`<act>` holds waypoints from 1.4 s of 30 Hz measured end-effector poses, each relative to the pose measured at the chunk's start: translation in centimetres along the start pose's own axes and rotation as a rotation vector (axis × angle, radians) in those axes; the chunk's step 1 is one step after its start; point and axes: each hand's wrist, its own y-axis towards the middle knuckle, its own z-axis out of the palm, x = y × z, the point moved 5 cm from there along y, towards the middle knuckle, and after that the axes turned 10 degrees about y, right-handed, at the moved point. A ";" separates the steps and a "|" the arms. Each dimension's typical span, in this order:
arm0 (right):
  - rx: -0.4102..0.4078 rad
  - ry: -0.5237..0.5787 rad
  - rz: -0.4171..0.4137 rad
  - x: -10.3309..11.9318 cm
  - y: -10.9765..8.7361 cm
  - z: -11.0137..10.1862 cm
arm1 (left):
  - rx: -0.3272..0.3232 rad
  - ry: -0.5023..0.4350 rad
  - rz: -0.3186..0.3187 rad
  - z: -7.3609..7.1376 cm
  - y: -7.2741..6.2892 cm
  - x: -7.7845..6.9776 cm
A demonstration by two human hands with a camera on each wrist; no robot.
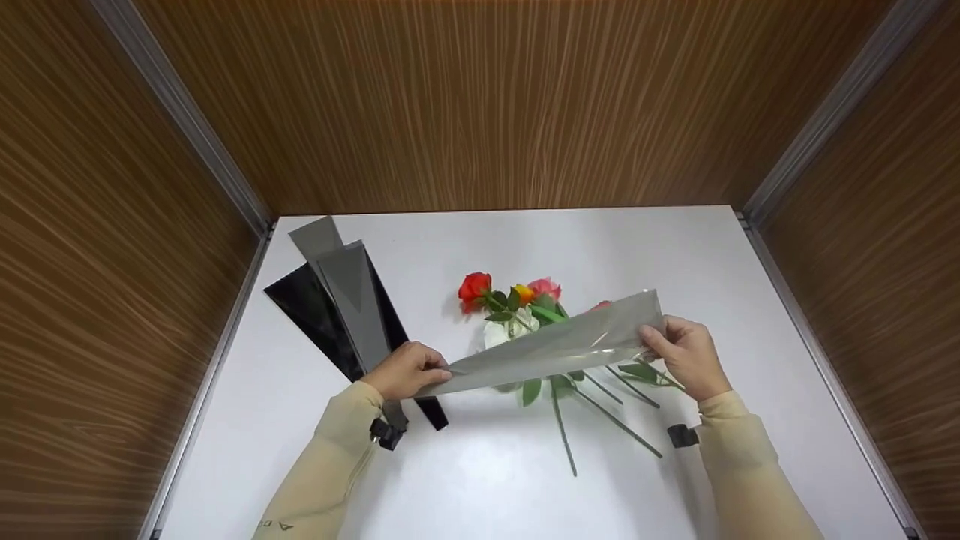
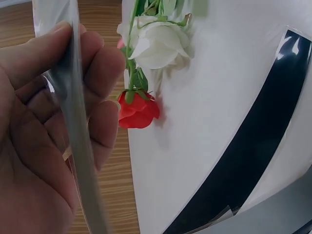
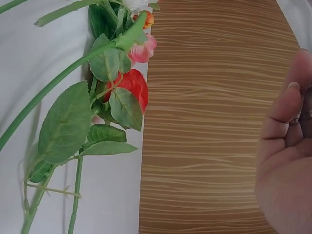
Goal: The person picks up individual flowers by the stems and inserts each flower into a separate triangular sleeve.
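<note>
A long grey flower-wrapping sleeve stretches between my two hands, raised over the flowers. My left hand pinches its narrow end between thumb and fingers; the left wrist view shows the thumb pressed on the folded film. At the wide end, my right hand grips the corner with the thumb in front. Under the sleeve lie artificial flowers: a red rose, a white rose, a pink flower and an orange one. Their green stems point towards me, partly covered by the sleeve.
Black and grey wrapping sleeves lie fanned out at the left of the white table, partly under my left forearm. Wood-grain panels stand behind and on both sides.
</note>
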 end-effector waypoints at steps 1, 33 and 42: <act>-0.004 -0.009 0.003 0.1 0.0 0.0 | 0.009 -0.005 0.004 0.0 0.0 0.0; -0.066 0.018 -0.067 3.7 -0.9 1.2 | -0.160 -0.137 -0.012 0.3 2.2 -2.4; -0.062 0.001 -0.075 4.1 -0.9 1.0 | -0.172 -0.174 0.079 0.1 2.3 -2.5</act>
